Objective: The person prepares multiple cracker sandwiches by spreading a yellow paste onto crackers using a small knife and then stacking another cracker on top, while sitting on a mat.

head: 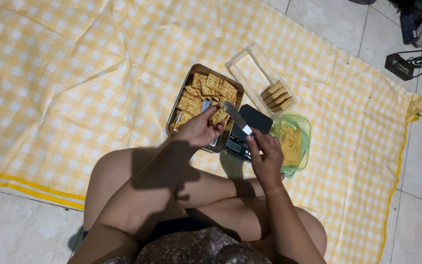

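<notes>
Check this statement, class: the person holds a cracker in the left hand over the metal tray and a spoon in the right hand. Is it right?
Not quite. The right hand holds a knife, not a spoon, as the head view shows. The left hand does hold a cracker over the metal tray.

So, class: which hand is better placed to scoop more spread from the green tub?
Right. The right hand holds the knife and sits beside the green tub; the left hand holds a cracker.
</notes>
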